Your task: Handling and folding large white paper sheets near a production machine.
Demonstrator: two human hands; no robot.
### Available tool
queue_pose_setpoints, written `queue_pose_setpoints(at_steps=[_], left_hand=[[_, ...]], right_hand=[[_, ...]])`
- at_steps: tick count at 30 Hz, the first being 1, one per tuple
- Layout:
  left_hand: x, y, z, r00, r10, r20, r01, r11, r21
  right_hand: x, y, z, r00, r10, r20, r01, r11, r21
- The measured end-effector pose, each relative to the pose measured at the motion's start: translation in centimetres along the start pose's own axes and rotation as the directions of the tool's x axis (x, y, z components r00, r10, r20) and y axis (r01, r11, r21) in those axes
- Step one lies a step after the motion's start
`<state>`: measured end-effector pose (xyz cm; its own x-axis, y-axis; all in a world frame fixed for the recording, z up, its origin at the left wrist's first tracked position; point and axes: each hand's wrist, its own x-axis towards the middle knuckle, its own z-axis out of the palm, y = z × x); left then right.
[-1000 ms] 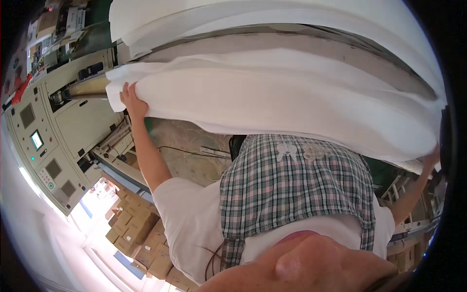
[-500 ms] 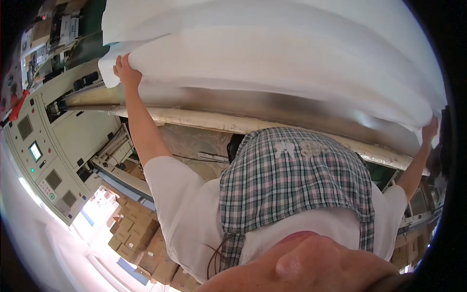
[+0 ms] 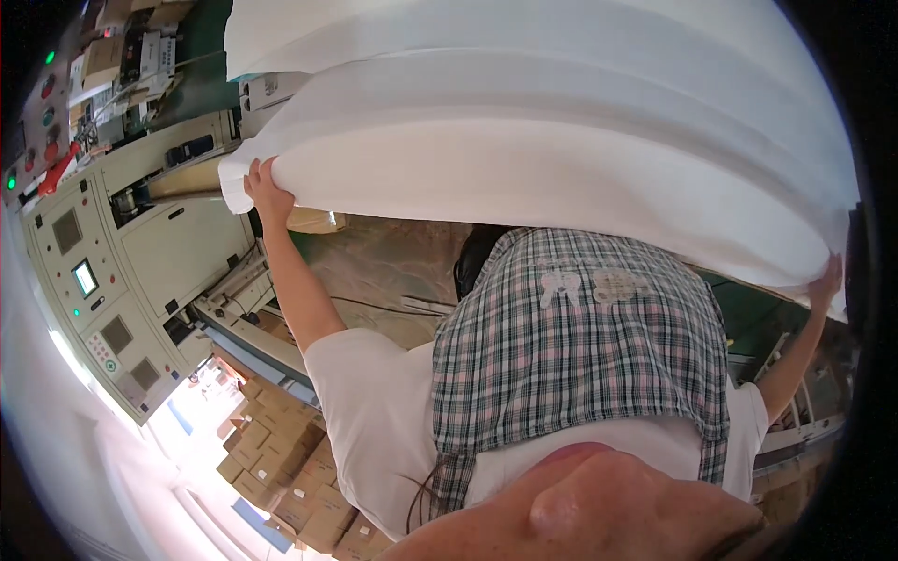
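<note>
A wide white sheet (image 3: 543, 173) spreads across the far side in front of me, its near part folded over in a rounded, drooping edge. Whether it is cloth or film I cannot tell. My left hand (image 3: 269, 194) is closed on the sheet near its left end, fingers curled over the edge. Far to the right, my right hand (image 3: 825, 283) grips the opposite end, partly in shadow at the picture's rim. Between the hands the sheet hangs in a long sagging band close to my checked apron (image 3: 580, 355).
At the left stands a pale machine cabinet (image 3: 168, 248) with a small lit screen (image 3: 85, 278) and buttons. Cardboard boxes (image 3: 281, 458) are stacked behind it at the lower left. Clear plastic wrapping (image 3: 383, 257) lies below the sheet. A frame (image 3: 795, 430) stands at the right.
Both hands have come down toward me, drawing the sheet's near edge with them. The sheet now covers most of the long roller bar that showed before.
</note>
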<state>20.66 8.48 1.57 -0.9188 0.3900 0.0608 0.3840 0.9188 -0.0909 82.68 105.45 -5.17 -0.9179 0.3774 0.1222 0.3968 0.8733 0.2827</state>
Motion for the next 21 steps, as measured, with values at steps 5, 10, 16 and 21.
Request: queue_pose_setpoints(at_steps=[5, 10, 16, 21], left_hand=[[0.6, -0.6, -1.6, 0.991, 0.002, 0.137, -0.010, 0.998, 0.063], [5.5, -2.9, -2.8, 0.907, 0.033, 0.420, -0.093, 0.988, 0.123], [16.9, -4.5, 1.2, 0.474, 0.055, 0.879, -0.576, 0.774, 0.262], [21.2, 4.0, 3.1, 0.270, -0.227, 0.936, -0.292, 0.907, 0.304]], right_hand=[[-0.3, 0.2, -0.6, 0.971, 0.076, 0.226, -0.065, 0.996, -0.055], [0.5, 8.0, 0.3, 0.902, -0.173, 0.395, 0.116, 0.979, 0.165], [17.4, 1.0, 0.7, 0.218, 0.107, 0.970, 0.053, 0.991, -0.121], [18.5, 1.4, 1.7, 0.335, -0.184, 0.924, 0.207, 0.971, 0.119]])
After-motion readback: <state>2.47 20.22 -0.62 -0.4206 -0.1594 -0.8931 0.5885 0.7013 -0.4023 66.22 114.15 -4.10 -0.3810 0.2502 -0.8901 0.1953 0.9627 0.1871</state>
